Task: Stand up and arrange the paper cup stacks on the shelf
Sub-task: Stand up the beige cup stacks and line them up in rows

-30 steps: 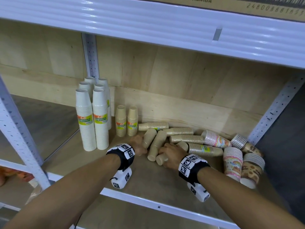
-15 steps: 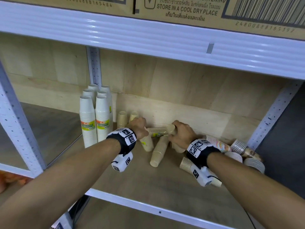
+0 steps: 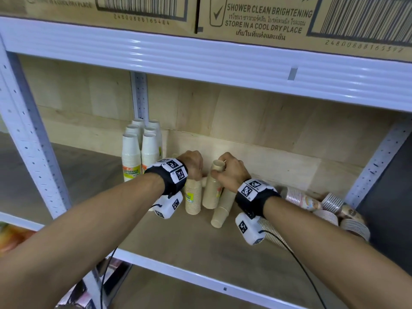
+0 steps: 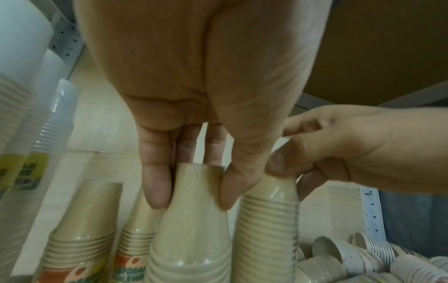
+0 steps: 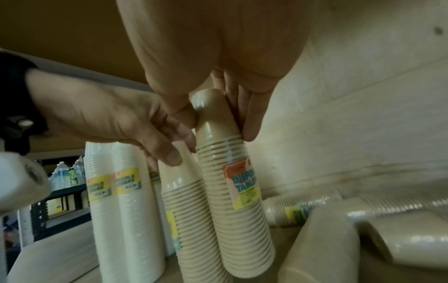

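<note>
My left hand pinches the top of an upright beige cup stack between thumb and fingers; the left wrist view shows that grip on the stack. Just to its right, my right hand grips the top of a second beige stack, which leans slightly. In the right wrist view its thumb and fingers wrap that labelled stack. Two shorter beige stacks stand behind, left of them.
Tall white cup stacks stand at the left by the shelf post. Another beige stack lies on the wooden shelf under my right wrist. Patterned stacks lie heaped at the right. The upper shelf beam is close overhead.
Both hands have raised their beige stacks from lying to standing and brought them side by side near the short beige stacks. The view has moved closer and tilted up.
</note>
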Available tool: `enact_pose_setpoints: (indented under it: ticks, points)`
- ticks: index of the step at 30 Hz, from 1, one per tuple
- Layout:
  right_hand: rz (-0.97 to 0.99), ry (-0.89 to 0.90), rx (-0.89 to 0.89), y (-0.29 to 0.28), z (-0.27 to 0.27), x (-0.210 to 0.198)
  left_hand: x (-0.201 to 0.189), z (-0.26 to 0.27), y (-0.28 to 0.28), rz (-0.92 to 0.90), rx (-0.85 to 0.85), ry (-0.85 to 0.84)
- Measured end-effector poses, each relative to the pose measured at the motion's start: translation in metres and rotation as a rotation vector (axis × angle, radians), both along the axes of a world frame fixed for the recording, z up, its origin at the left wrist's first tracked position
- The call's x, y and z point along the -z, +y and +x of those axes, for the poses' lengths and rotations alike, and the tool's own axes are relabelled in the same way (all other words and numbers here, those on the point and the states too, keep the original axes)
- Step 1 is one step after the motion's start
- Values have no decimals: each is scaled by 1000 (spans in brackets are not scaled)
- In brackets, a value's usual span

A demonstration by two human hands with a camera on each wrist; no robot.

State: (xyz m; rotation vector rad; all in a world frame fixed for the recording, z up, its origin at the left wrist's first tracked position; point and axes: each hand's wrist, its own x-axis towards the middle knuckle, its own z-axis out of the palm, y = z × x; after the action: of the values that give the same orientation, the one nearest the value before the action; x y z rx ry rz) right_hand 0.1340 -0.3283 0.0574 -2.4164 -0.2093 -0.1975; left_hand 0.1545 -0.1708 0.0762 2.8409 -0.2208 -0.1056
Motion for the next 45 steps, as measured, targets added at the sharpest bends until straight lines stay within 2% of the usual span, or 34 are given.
enact_pose_setpoints:
  ticks: [11, 15, 20, 28, 31, 35, 41, 45]
  points:
    - [-59, 107, -81, 15, -10, 37, 24, -15, 6, 70, 58, 27]
    - [-69, 80, -117, 14, -9, 32, 19, -17, 13, -11, 86, 39]
    - [-133, 37, -211, 11, -1, 22, 18, -15, 19, -23, 107, 51]
    - [-252, 1, -152, 11, 1, 22, 23, -14, 22, -78, 84, 25]
    - [-265, 6, -177, 10, 1, 19, 23, -16, 23, -87, 105, 69]
    - [-318, -8, -243, 12, 1, 18, 25, -14, 22, -86, 115, 48]
    - [-327, -22, -178, 11, 4, 18, 25, -12, 20, -119, 79, 33]
    - [-314, -25, -249, 12, 1, 14, 25, -14, 19, -137, 100, 67]
